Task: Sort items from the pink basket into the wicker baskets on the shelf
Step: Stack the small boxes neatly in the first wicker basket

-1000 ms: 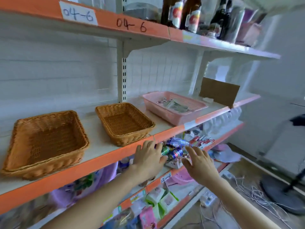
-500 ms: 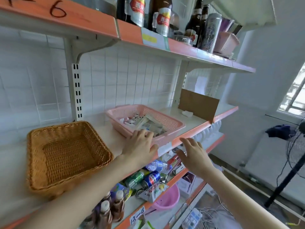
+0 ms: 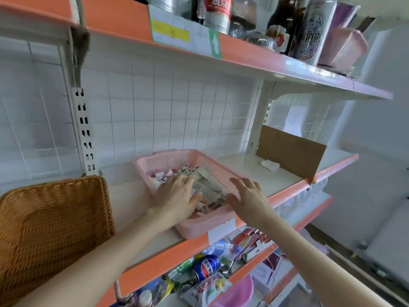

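Pink basket (image 3: 212,224) sits on the middle shelf (image 3: 254,173), full of small packets (image 3: 205,185). Your left hand (image 3: 177,196) lies on them, fingers together, and I can't tell if it's pinching anything. Your right hand (image 3: 247,198) hovers over its right rim, fingers spread. Wicker basket (image 3: 55,229) is to its left, a Pepsi can (image 3: 207,265) below it, and a green arrow sticker (image 3: 214,44) above.

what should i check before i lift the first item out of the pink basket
1. Pink plastic mesh basket resting on the shelf: ok.
2. Left hand inside it, on the packets: ok.
3. Left hand gripping a single packet: cannot tell.
4. Right hand open at the basket's right rim: ok.
5. Brown wicker basket to the left, nothing seen inside: ok.
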Motion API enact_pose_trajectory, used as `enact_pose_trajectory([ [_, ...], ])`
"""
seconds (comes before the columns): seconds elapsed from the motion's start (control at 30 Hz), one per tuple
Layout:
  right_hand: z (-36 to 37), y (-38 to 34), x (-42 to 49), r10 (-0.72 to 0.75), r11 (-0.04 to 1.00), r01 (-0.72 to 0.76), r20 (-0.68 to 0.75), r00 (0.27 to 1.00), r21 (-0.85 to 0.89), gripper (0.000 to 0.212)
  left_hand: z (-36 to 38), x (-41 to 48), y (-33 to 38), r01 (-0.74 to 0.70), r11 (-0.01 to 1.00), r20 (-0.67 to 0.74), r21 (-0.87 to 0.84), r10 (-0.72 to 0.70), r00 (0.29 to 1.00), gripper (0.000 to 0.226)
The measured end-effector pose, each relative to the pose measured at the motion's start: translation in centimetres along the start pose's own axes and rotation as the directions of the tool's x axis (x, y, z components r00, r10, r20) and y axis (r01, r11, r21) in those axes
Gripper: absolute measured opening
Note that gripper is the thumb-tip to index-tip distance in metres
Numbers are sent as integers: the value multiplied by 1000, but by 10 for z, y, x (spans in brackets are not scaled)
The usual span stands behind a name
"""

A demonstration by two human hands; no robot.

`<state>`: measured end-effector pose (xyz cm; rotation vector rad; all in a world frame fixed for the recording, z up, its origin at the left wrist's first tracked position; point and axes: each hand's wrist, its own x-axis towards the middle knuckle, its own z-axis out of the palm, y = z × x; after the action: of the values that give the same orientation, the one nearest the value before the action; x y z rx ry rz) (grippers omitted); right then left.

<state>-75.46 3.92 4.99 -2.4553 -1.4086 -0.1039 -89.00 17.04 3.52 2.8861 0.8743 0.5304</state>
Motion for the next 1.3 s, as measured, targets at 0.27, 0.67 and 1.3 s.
enact_pose_trajectory([
  [0.27,-4,5,50,-145,989,146,99,984,-8,49,7,19,-6,166,986,-55,10,-165,985,45],
  [0.67,17,1,97,-409,910,377,221,885,174,40,12,15,-5,322,945,-76,-58,-326,942,43],
  [1.3,37,12,111,-625,746,632,549,555,210,20,24,24,-11,298,952,14,71,-299,954,35],
])
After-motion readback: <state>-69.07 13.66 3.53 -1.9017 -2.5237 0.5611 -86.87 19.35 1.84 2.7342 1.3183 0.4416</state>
